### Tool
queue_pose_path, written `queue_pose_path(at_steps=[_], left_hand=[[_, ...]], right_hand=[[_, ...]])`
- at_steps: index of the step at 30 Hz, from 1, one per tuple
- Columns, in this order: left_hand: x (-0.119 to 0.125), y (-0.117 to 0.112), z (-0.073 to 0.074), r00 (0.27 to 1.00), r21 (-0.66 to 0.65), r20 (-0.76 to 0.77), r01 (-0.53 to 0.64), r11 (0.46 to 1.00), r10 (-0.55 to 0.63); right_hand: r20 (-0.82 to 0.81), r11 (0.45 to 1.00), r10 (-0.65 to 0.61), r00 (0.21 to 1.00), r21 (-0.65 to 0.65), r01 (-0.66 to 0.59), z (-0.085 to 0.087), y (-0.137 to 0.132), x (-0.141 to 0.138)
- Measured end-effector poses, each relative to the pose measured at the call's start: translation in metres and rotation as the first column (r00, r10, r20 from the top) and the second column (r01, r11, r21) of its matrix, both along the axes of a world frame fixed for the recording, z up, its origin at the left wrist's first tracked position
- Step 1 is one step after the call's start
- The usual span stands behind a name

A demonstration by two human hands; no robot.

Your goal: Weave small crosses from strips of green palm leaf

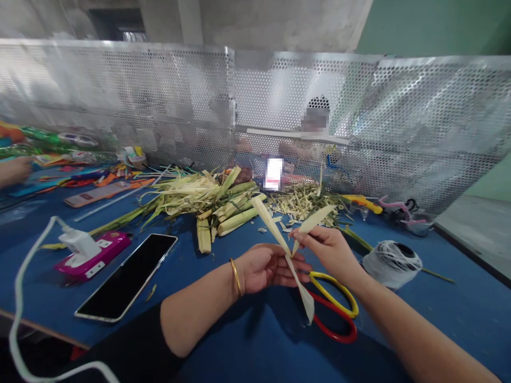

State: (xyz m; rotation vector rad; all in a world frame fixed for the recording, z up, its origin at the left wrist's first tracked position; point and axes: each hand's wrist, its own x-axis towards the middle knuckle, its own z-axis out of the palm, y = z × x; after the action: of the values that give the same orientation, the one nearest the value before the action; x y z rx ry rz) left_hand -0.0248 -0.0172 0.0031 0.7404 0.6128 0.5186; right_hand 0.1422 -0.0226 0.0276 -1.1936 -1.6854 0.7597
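Pale strips of corn husk cross in front of me, meeting at a narrow point. My left hand, a gold bangle at its wrist, is palm up under that crossing and supports the strips along its fingers. A wide husk end is pinched between the thumb and fingers of my right hand. Another husk end hangs down past my left fingertips. Below lies a pair of scissors with one yellow and one red handle; its blades are hidden. Beyond my hands is a heap of husks with thicker green pieces.
A spool of white twine stands at right. To the left lie a black-screened phone and a magenta power strip with a white charger. Shredded scraps lie beneath a perforated metal screen. Another person's hand shows far left.
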Motion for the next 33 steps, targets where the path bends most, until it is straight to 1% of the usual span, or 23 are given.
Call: queue_pose_path(at_steps=[3,6,8,9,10,11,12,13,14,15,17,18,21,23,27,30,33], left_hand=[[0.000,0.001,0.002,0.999,-0.028,0.031,-0.024,0.999,0.025],[-0.001,0.002,0.004,0.999,-0.052,0.031,-0.014,0.999,0.016],[0.000,0.001,0.005,0.999,-0.055,0.004,-0.038,0.998,0.038],[0.000,0.001,0.005,0.998,-0.053,-0.007,-0.062,0.997,0.062],[0.000,0.000,0.006,0.996,-0.051,-0.017,-0.090,0.995,0.089],[0.000,0.000,0.007,0.993,-0.051,-0.025,-0.116,0.992,0.115],[0.001,-0.001,0.007,0.990,-0.053,-0.031,-0.138,0.989,0.137],[0.001,-0.001,0.008,0.987,-0.055,-0.036,-0.156,0.986,0.154],[0.002,-0.002,0.008,0.985,-0.055,-0.043,-0.170,0.984,0.168],[0.002,-0.002,0.009,0.982,-0.053,-0.049,-0.182,0.982,0.180],[0.004,-0.004,0.009,0.979,-0.050,-0.063,-0.195,0.979,0.192],[0.005,-0.004,0.009,0.978,-0.047,-0.072,-0.199,0.979,0.195],[0.008,-0.005,0.009,0.978,-0.036,-0.079,-0.198,0.980,0.195],[0.008,-0.005,0.008,0.980,-0.050,-0.068,-0.191,0.980,0.187],[0.006,-0.003,0.004,0.988,-0.073,-0.051,-0.147,0.986,0.144],[0.005,-0.004,0.002,0.990,-0.025,-0.055,-0.134,0.991,0.133],[0.007,-0.007,0.003,0.988,0.015,-0.053,-0.143,0.990,0.144]], right_hand=[[-0.070,0.995,-0.084,0.994,-0.065,0.080,-0.001,0.002,0.001],[-0.142,0.981,-0.125,0.982,-0.164,0.101,-0.007,0.008,0.005],[-0.137,0.963,-0.117,0.984,-0.256,0.079,-0.013,0.013,0.009],[-0.093,0.956,-0.113,0.989,-0.282,0.083,-0.015,0.016,0.011],[-0.022,0.954,-0.118,0.993,-0.281,0.107,-0.016,0.017,0.014],[0.058,0.958,-0.133,0.989,-0.248,0.144,-0.015,0.018,0.016],[0.121,0.966,-0.152,0.981,-0.190,0.173,-0.014,0.017,0.017],[0.148,0.976,-0.161,0.976,-0.126,0.180,-0.011,0.016,0.017],[0.131,0.984,-0.155,0.979,-0.070,0.165,-0.008,0.013,0.016],[0.076,0.992,-0.117,0.990,-0.040,0.120,-0.004,0.010,0.014],[-0.026,0.999,-0.032,0.999,-0.009,0.031,0.000,0.004,0.008],[-0.042,1.000,-0.014,0.999,0.006,0.014,0.001,0.001,0.004],[-0.015,0.997,-0.073,0.997,0.030,0.073,-0.004,-0.002,-0.004],[-0.018,0.995,-0.103,0.994,0.004,0.103,-0.007,-0.002,-0.006],[-0.087,0.997,-0.051,0.995,-0.057,0.046,-0.008,0.000,-0.005],[-0.129,0.998,-0.033,0.991,-0.049,0.027,-0.007,0.001,-0.004],[-0.145,0.998,-0.051,0.988,-0.032,0.047,-0.005,0.000,-0.003]])
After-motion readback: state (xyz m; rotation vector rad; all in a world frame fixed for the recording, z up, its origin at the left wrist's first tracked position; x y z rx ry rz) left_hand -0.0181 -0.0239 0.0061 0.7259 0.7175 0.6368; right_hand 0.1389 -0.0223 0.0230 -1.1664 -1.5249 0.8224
